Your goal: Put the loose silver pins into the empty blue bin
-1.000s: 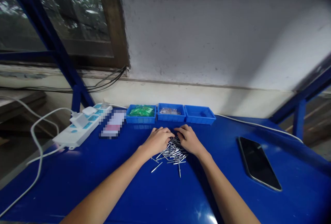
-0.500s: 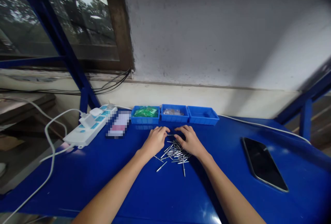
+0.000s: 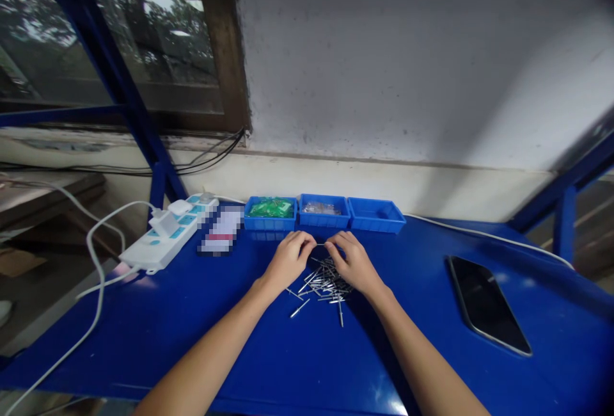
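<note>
Left hand and right hand apparently pinched opposite ends of 1 thin metal pin, near far edge of pin heap on blue tabletop; step seemed 2-handed handling of 1 piece; next move likely called for release by 1 hand

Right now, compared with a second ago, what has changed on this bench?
The left hand has drawn leftward off the metal pin pile. A thin metal rod now shows, held between it and the right hand, just beyond the pile. The camera shifted slightly; the blue trays and black phone stayed put.
</note>
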`<state>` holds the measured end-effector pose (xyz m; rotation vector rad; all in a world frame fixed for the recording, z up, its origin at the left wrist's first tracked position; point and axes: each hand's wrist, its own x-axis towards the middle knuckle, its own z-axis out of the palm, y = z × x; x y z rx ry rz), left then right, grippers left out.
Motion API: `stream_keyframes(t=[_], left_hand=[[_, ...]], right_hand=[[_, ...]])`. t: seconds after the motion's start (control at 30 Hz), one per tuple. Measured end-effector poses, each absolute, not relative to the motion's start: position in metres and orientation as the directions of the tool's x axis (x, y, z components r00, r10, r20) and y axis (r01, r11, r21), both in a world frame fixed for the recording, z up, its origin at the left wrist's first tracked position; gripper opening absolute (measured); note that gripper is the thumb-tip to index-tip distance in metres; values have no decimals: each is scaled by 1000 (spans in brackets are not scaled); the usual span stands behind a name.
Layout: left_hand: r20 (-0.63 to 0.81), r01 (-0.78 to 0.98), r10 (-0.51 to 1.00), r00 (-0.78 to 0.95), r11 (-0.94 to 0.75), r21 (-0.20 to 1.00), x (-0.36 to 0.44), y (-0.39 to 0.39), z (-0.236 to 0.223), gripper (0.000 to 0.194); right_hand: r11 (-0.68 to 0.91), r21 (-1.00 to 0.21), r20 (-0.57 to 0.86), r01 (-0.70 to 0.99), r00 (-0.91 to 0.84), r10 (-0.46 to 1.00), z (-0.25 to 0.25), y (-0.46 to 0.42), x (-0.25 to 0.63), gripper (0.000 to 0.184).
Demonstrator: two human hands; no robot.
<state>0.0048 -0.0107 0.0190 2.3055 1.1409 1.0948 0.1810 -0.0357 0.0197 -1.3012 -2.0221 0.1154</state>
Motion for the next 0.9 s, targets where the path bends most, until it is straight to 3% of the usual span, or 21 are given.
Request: stream_keyframes(t=[0.13, 0.27, 0.37, 0.43, 0.5, 0.6, 0.77, 0.9], left_hand=[[464, 547, 801, 380, -598, 585, 6, -11, 21, 27], [429, 523, 789, 440, -614, 592, 4, -9, 16, 27], [394, 592, 764, 512, -646, 482, 1, -9, 11, 18], [344, 643, 760, 551, -649, 406, 0, -10, 8, 13], [303, 664, 758, 578, -652, 365, 0, -11, 6, 12], [300, 672, 767, 567, -642, 370, 1, -8, 3, 16], [385, 566, 801, 459, -597, 568, 0, -2, 6, 14], [418, 497, 813, 406, -580, 645, -1, -4, 15, 17]], right_hand=[[528, -384, 515, 758, -298, 803, 30, -45, 175, 24], [528, -310, 662, 790, -219, 717, 49, -45, 188, 23], [286, -331, 769, 899, 81, 634, 54, -30, 215, 23], [75, -360, 737, 930, 234, 634, 46, -20, 233, 26], [-14, -358, 666, 934, 265, 697, 33, -15, 240, 33], [96, -366, 563, 926, 138, 815, 17, -20, 228, 31], [450, -354, 466, 820, -263, 845, 15, -35, 180, 21], [487, -304, 463, 819, -320, 827, 20, -41, 166, 22]])
